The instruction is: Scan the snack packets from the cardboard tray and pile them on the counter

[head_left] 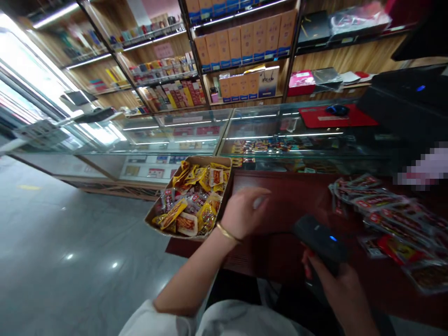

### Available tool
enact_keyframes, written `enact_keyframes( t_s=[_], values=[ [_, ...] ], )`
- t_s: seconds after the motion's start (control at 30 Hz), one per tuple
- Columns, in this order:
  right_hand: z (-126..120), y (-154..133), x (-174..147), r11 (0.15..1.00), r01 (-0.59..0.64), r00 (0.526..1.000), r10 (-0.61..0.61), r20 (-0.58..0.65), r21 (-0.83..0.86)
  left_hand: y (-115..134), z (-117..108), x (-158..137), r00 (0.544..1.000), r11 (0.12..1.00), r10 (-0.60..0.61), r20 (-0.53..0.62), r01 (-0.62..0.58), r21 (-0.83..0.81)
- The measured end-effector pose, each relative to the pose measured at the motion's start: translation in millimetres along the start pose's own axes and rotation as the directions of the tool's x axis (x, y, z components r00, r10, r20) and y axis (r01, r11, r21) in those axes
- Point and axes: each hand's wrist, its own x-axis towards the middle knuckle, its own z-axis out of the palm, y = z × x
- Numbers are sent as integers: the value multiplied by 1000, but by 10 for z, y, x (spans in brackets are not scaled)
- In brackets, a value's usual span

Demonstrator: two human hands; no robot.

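1. Gripping the black handheld scanner (pixel 320 240) with the right hand (pixel 345 284), fingers wrapped round the handle; could slip from a loose hold.
2. Holding the left hand (pixel 241 212) just beside the open cardboard carton (pixel 206 160), fingers curled; impossible to tell if pinching anything.
3. Watch that carton of yellow snack pouches (pixel 175 212), apparently jutting past the dark red table's (pixel 283 196) left edge: could tip from a forearm bump.
4. Mind the loose, overlapping plastic packets (pixel 380 200) at right: could slide if brushed.

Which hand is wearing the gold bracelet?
The left hand, beside the snack box: the bracelet circles its wrist. The right hand, gripping the black device, shows none.
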Motion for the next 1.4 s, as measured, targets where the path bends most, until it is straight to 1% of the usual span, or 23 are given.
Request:
enact_keyframes(
  t_s=[0.07, 0.13, 0.17, 0.23, 0.3, 0.37, 0.4, 0.47, 0.57, 0.63, 0.7, 0.73, 0.77, 0.8, 0.83, 0.87, 0.93, 1.0, 1.07, 1.17, 1.23, 1.3, 1.4],
  values=[
    [109, -38, 15, 999, -32, 999, 31, 28, 26, -285, -509, -209, 990, 976, -122, -70, 133, 173],
    [199, -85, 15, 997, -62, 998, 60, 34, 42, -580, -927, -344, 966, 896, -230, -118, 257, 362],
    [234, -108, 12, 996, -70, 996, 67, 51, 47, -716, -1089, -386, 955, 848, -274, -108, 294, 441],
    [287, -141, 3, 997, -55, 996, 51, 72, 58, -946, -1309, -430, 945, 774, -326, -28, 284, 567],
    [310, -149, -4, 998, -33, 995, 28, 95, 55, -1111, -1397, -434, 939, 749, -330, 97, 199, 632],
    [307, -129, -2, 999, -18, 995, 14, 102, 43, -1216, -1392, -416, 929, 758, -306, 207, 107, 644],
    [298, -113, 2, 999, -17, 994, 13, 109, 34, -1250, -1372, -403, 924, 763, -298, 241, 79, 642],
    [274, -80, 13, 1000, -16, 993, 13, 118, 22, -1285, -1335, -377, 910, 753, -316, 270, 67, 655],
    [247, -53, 22, 1000, -11, 993, 9, 117, 12, -1259, -1355, -362, 902, 708, -367, 226, 114, 696],
    [240, -53, 20, 1000, -4, 994, 3, 112, 8, -1187, -1435, -376, 907, 724, -373, 194, 154, 673],
    [234, -56, 16, 1000, 2, 995, -2, 100, 7, -1076, -1545, -410, 908, 783, -398, 130, 261, 565],
    [231, -55, 14, 1000, 5, 996, -6, 93, 4, -1008, -1598, -434, 900, 815, -428, 78, 348, 463],
    [227, -52, 13, 1000, 6, 996, -6, 88, -1, -933, -1642, -459, 885, 840, -465, 12, 437, 320],
    [224, -47, 13, 1000, 5, 997, -5, 83, -8, -854, -1670, -484, 862, 850, -504, -60, 507, 143],
    [222, -42, 12, 1000, 0, 997, 1, 81, -11, -771, -1676, -506, 832, 841, -540, -131, 538, -48],
    [222, -39, 11, 1000, -8, 997, 8, 77, -6, -687, -1655, -524, 799, 816, -571, -188, 529, -232],
    [230, -48, 2, 1000, -22, 997, 21, 77, 16, -524, -1518, -545, 742, 735, -622, -251, 442, -514],
    [246, -84, -16, 999, -18, 997, 16, 77, 32, -385, -1258, -548, 718, 625, -659, -223, 358, -694],
    [262, -141, -42, 999, 1, 997, -4, 74, 37, -287, -917, -545, 726, 497, -674, -137, 309, -811],
    [268, -224, -73, 999, -3, 999, 0, 51, 48, -233, -394, -554, 736, 331, -677, 0, 304, -894],
    [253, -260, -78, 999, -21, 999, 19, 39, 41, -250, -112, -576, 734, 278, -678, 39, 305, -911],
    [230, -279, -70, 1000, -19, 1000, 19, 24, 22, -288, 93, -609, 732, 272, -680, 26, 286, -919],
    [207, -282, -49, 1000, 1, 1000, -1, 3, -3, -353, 278, -665, 725, 301, -688, -14, 267, -916]
  ],
)
